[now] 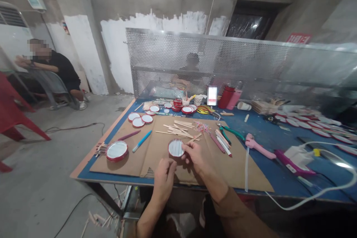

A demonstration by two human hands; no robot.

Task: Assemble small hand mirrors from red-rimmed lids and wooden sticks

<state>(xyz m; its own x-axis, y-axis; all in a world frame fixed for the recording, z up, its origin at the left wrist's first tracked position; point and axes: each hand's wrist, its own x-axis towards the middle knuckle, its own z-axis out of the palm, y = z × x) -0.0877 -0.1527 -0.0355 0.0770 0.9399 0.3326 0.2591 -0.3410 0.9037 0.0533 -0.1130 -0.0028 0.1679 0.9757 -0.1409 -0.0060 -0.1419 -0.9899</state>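
My right hand point(194, 155) grips a small red-rimmed round disc point(176, 148) by its right edge, thumb and fingers closed on it. The disc has a white, slightly streaked face turned up towards me. Just below and left of it, my left hand point(164, 174) is closed with fingertips pinched together; whether something small is between them I cannot make out. Beneath both hands lies a flat brown cardboard sheet point(128, 169). Behind the disc is a loose pile of thin wooden sticks point(177, 130). To the left rests a larger red-rimmed white disc point(117, 150) with sticks projecting from its left side.
Pens point(142, 141), green-handled pliers point(224, 134) and a pink glue gun point(259, 145) lie around the cardboard. A purple power strip point(294, 164) with white cables is at right. Bottles point(226, 96) stand before a perforated metal screen point(161, 55). A person point(55, 63) sits far left.
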